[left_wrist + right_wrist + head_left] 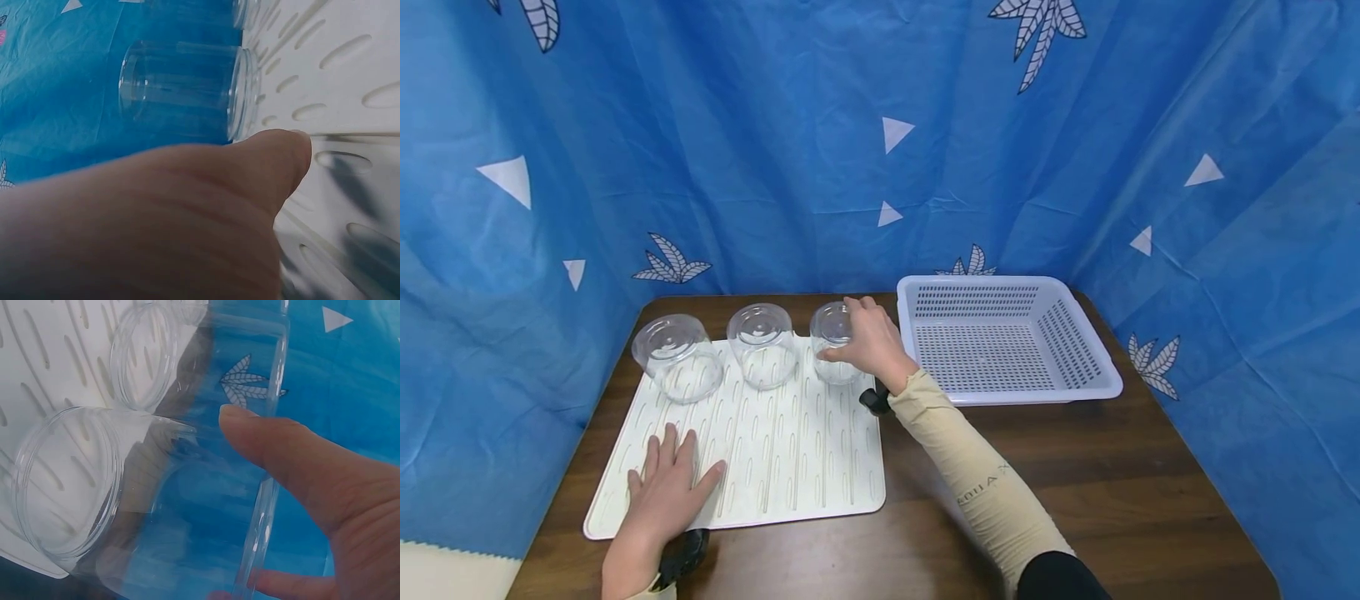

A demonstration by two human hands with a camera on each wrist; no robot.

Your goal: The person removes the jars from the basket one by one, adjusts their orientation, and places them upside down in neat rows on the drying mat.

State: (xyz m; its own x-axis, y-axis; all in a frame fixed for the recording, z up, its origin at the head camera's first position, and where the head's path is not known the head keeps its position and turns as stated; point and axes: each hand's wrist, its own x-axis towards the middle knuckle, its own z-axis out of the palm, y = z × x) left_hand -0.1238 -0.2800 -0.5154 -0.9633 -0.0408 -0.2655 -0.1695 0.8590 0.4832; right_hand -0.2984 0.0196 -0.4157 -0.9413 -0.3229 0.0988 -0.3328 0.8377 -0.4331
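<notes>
Three clear, empty jars stand mouth-down in a row along the back of a white ridged mat (pixel 782 458). My right hand (pixel 874 343) grips the rightmost jar (pixel 829 323) near its upturned base. In the right wrist view the thumb lies against that jar (pixel 194 512), with a finger showing on the base's far side. Beside it are the middle jar (pixel 762 346) and the left jar (pixel 672 346). My left hand (pixel 664 498) rests on the mat's front left with fingers spread, holding nothing. A jar (pixel 181 90) appears beyond its thumb in the left wrist view.
A pale lavender perforated basket (pixel 1000 398) sits on the brown wooden table (pixel 1075 475), right of the mat and behind my right forearm. Blue patterned curtain (pixel 820 167) hangs around the back and sides.
</notes>
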